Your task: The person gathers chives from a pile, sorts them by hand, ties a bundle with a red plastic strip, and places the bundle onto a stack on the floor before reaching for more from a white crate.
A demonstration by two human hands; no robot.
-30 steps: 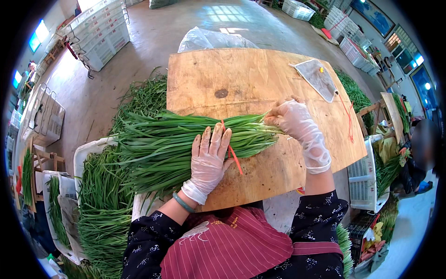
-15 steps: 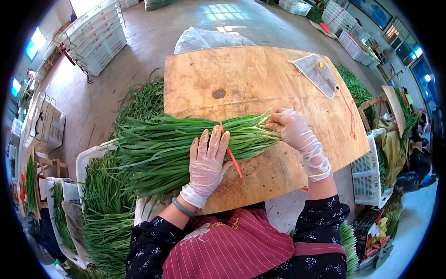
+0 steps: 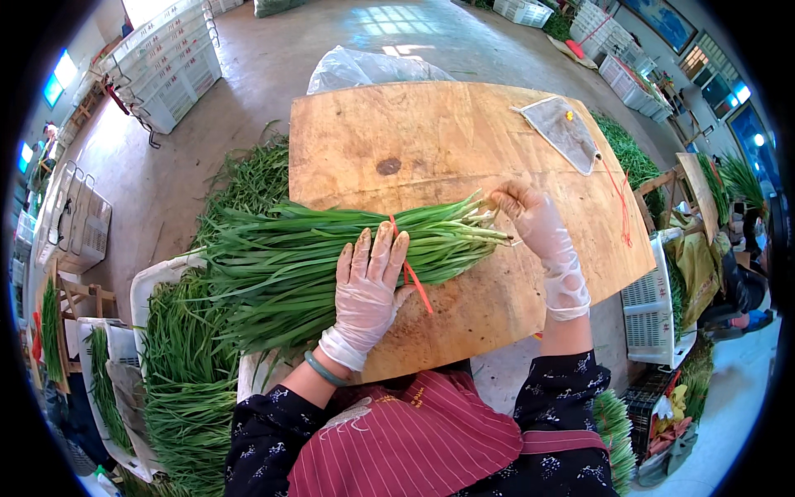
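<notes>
A thick bundle of garlic chives (image 3: pixel 273 265) lies across the wooden board (image 3: pixel 464 141), leaves toward the left and pale stem ends toward the right. A red tie (image 3: pixel 411 277) runs round it, one loose end hanging over the near side. My left hand (image 3: pixel 368 286), in a clear thin glove, rests flat on the bundle beside the tie with fingers stretched out. Just off the stem ends is my right hand (image 3: pixel 530 224), gloved too, its fingers curled and pinched together. Whatever they hold, if anything, is too small to make out.
A grey triangular cloth (image 3: pixel 559 132) and thin red strings (image 3: pixel 623 211) lie on the board's right side. Loose chives fill a white crate (image 3: pixel 178 265) at the left. Another white crate (image 3: pixel 650 311) stands at the right. Stacked white crates (image 3: pixel 166 79) stand at the far left.
My right hand has moved slightly right, away from the stem ends, and a few stems now stick out farther. My left hand stays on the bundle.
</notes>
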